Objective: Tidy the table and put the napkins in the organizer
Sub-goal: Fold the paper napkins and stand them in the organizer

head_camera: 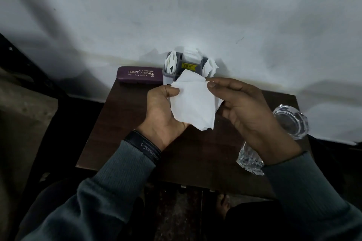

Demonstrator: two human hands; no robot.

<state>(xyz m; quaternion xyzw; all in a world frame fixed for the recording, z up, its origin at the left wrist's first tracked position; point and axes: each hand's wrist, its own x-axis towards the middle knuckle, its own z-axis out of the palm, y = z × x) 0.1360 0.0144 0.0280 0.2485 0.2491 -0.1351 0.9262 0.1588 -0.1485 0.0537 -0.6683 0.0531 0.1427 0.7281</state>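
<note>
Right now I hold the crumpled white paper napkin [194, 101] spread between both hands above the dark wooden counter [121, 133]. My left hand [162, 111] pinches its left edge under the thumb and my right hand [244, 107] pinches the top corner, I judge to flatten it for folding. The grey plastic organizer [169, 78], already stuffed with other napkins [210, 66], stands just behind against the wall, keeping the drop short.

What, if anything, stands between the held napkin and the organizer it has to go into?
Nothing visible does. The napkin, pinched by the left hand and right hand, hangs just before the organizer, whose compartments already hold napkins. The spectacle case lies aside, left.
</note>
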